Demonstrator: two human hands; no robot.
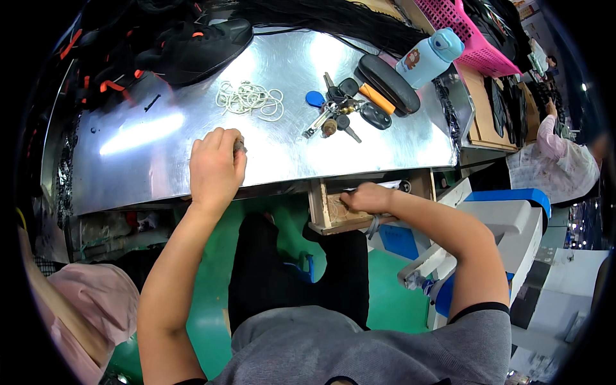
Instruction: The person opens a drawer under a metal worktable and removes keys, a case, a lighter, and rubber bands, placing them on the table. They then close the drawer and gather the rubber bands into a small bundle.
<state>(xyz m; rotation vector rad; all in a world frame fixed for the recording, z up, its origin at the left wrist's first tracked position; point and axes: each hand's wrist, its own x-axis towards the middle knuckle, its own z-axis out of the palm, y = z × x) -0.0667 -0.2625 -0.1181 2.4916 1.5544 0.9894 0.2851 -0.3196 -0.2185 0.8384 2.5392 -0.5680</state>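
Note:
My left hand (218,163) is closed over the metal tabletop (160,160). A bit of a small greyish thing (240,145) shows beside its fingers, too little of it to name. My right hand (369,197) reaches into the open wooden drawer (319,205) under the table's front edge, its fingers curled down near the drawer's left side. Whatever those fingertips hold, if anything, is hidden. Ahead of my left hand lies a tangled heap of pale cord (249,101). A bunch of keys (337,106) with a blue tag rests to the right of the cord.
A black glasses case (388,83), an orange stick-like object (376,98) and a light blue bottle (430,59) stand or lie at the right. Black shoes (199,51) crowd the far left, black laces (333,19) the back. A pink basket (471,38) is beyond; co-workers sit either side.

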